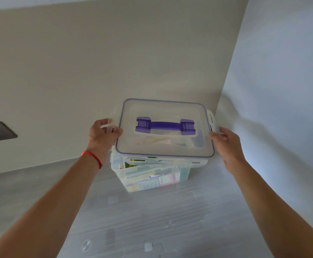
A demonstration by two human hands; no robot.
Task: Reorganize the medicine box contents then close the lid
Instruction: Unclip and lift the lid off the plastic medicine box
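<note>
Medicine box [152,175]: a clear plastic tub stood on the grey floor [152,220] near the corner of two walls, at about 12 o'clock from the person; packets and cartons showed through its near wall.
Lid [163,146]: clear with a blue-violet seal line, it sat over the box but looked skewed and perhaps slightly raised, its near edge overhanging the tub's rim; whether it was seated could not be told.
Handle [165,125]: purple, lying across the lid top, its long axis running from 9 o'clock to 3 o'clock.
Left hand [103,135]: fingers were curled round the lid's clear side latch flap at the 9 o'clock edge, grasping it.
Right hand [225,141]: it met the lid at the 3 o'clock edge, fingertips against the latch flap there; whether they gripped it or only pressed was unclear.
Key relation: the lid's long axis lay left to right between the two hands, one at each short end, both about equally near; the box was directly below.
Step, as judged: lining the lid up over the tub rim and pressing it down, then snapping the flaps.
Risk, as judged: tall cartons inside might hold the lid off its rim.
Also present: a red cord bracelet [93,157] on the left wrist; a dark wall plate [0,131] at 9 o'clock.
</note>
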